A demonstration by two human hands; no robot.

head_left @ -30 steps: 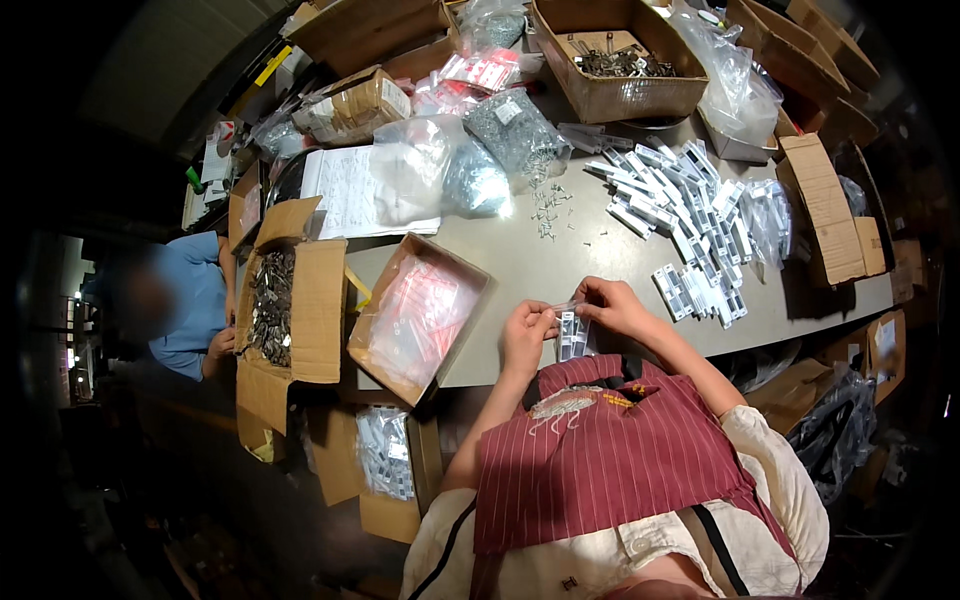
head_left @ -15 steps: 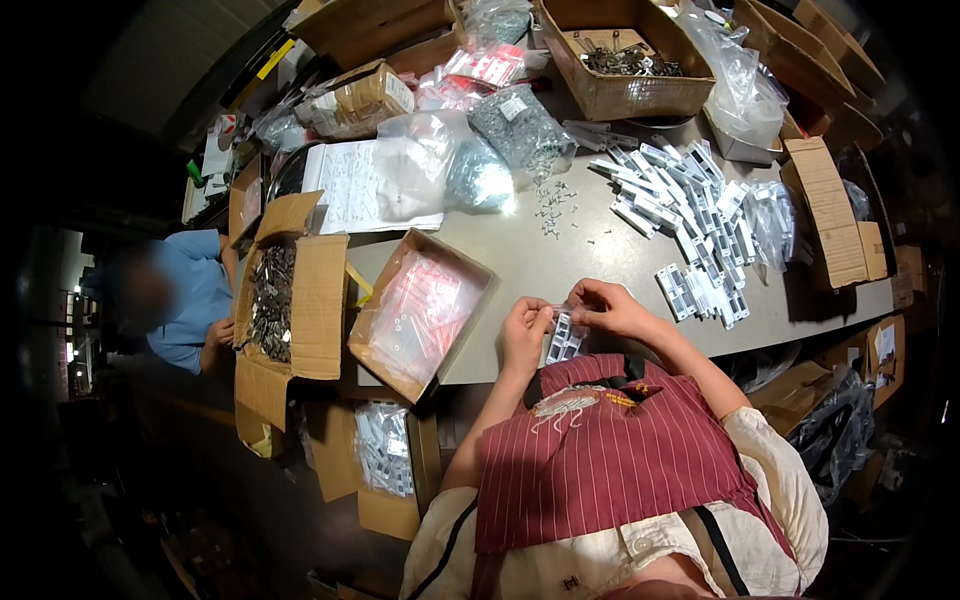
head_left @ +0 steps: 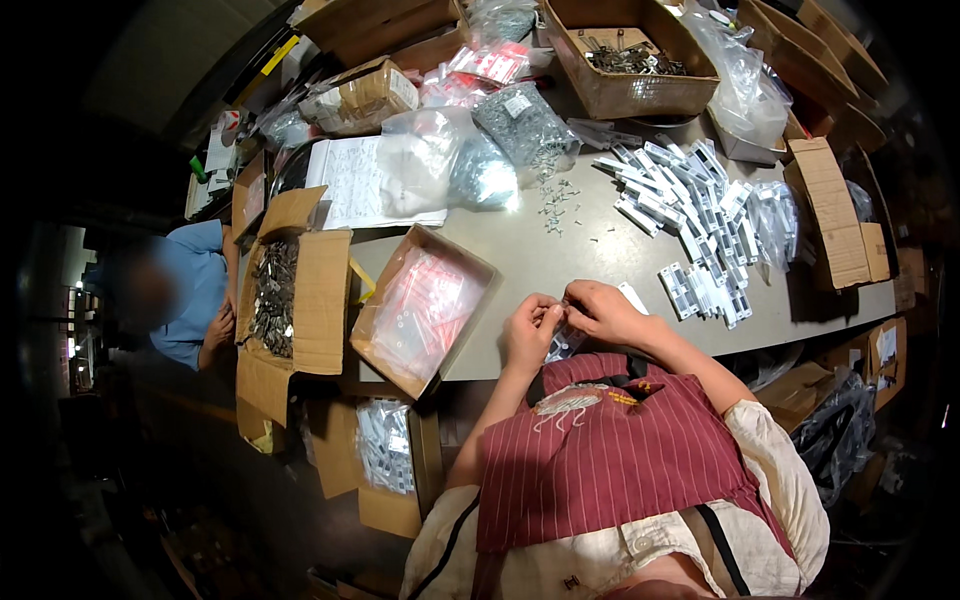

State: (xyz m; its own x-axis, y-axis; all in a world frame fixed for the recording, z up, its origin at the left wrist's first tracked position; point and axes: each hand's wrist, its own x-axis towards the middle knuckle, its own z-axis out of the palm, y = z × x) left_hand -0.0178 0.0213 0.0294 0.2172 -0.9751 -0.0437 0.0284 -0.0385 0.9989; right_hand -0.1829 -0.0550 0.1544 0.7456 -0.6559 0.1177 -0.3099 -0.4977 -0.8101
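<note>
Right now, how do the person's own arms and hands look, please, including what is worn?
The left hand and right hand are bare, without gloves; the forearms are uncovered. The loose cream sleeves end around the elbows. A dark red apron with thin pale stripes covers the front.

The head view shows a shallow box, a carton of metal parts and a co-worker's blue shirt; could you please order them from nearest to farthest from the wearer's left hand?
1. Shallow box of plastic bags, just left of the left hand.
2. Carton of metal parts, farther left.
3. Co-worker's blue shirt, farthest left.
</note>
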